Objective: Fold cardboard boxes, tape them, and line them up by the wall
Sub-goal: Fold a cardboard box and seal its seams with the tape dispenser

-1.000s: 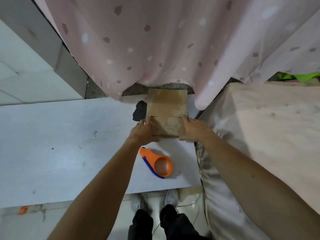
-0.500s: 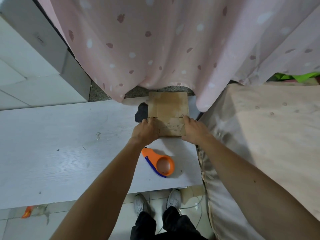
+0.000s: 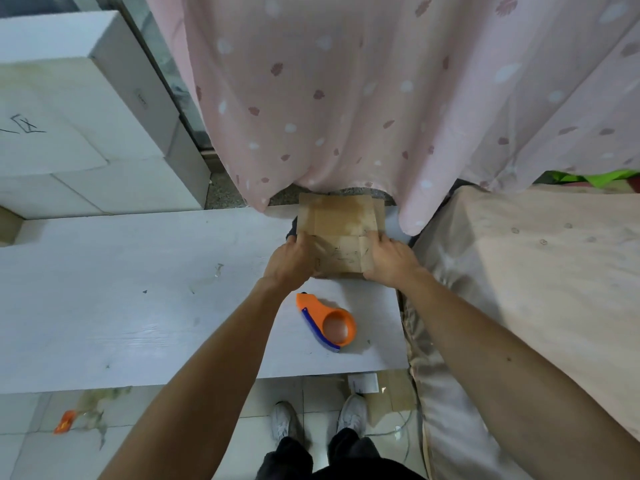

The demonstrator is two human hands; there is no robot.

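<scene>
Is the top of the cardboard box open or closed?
Closed. The flaps of the cardboard box lie flat under glossy tape, between the left hand and right hand.

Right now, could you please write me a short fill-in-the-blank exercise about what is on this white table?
1. The number of hands gripping the cardboard box is ____: the left hand and the right hand.
2. The tape dispenser lying on the white table is mainly ____ in colour.
3. Behind the cardboard box hangs a ____ curtain with spots.

Missing words: two; orange; pink.
</scene>
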